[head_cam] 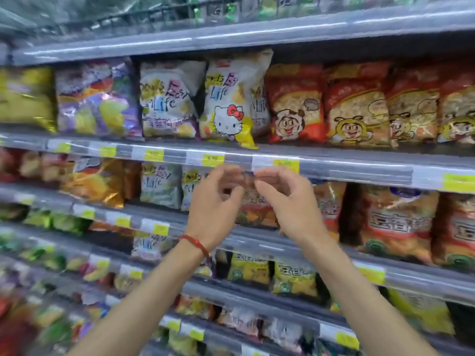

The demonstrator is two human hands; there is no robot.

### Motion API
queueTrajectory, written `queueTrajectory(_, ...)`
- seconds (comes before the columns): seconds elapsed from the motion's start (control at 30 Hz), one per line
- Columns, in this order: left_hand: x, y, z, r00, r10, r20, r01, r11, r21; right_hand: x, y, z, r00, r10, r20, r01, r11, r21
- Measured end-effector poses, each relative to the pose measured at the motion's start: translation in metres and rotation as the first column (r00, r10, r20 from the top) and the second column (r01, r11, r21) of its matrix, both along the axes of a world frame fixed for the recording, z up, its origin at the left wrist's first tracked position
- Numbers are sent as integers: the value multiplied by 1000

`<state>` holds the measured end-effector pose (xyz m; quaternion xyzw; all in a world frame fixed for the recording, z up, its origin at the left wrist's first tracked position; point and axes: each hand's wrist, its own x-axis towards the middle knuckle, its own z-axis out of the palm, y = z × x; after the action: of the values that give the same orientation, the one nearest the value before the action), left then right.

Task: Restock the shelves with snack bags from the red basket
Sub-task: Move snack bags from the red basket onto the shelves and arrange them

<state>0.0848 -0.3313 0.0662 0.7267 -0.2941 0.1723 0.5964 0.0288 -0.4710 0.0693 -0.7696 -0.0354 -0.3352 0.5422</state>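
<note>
Both hands are up in front of the second shelf (334,163), just under its price strip. The left hand (216,201) and right hand (285,201) sit close together, fingers loosely curled, gripping nothing I can see (bit blurry). The Hello Kitty snack bag (228,106) sits tilted on that shelf right above them, its corner poking over the edge.

light: bright, even | blur: heavy at edges, mild centre | glare: shelf rails (334,170) | distortion: wide-angle curve
</note>
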Motion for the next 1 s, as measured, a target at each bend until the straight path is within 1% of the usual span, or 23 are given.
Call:
queueTrajectory(0.13, 8, 72, -49, 991, 117, -66, -115, 993, 30, 27, 66, -46, 992, 107, -74, -105, 994, 32)
queueTrajectory(0.2, 16, 113, -74, 977, 165, -133, -165, 986, 13, 42, 105, -71, 980, 164, -113, -159, 986, 57)
queueTrajectory(0.3, 30, 174, -111, 945, 230, -231, -229, 973, 29, 66, 166, -106, 946, 258, -196, -243, 965, 98)
queueTrajectory(0.43, 54, 260, -157, 889, 288, -356, -293, 955, 43, 105, 251, -152, 899, 333, -284, -295, 940, 169)
queueTrajectory(0.63, 94, 380, -216, 795, 377, -476, -394, 917, 69, 161, 370, -217, 787, 448, -424, -354, 891, 286)
queueTrajectory(0.77, 124, 452, -246, 721, 424, -548, -462, 883, 76, 201, 445, -248, 717, 509, -476, -376, 858, 351)
queueTrajectory(1.0, 205, 568, -291, 607, 477, -636, -537, 835, 114, 304, 566, -302, 578, 583, -571, -390, 812, 434)
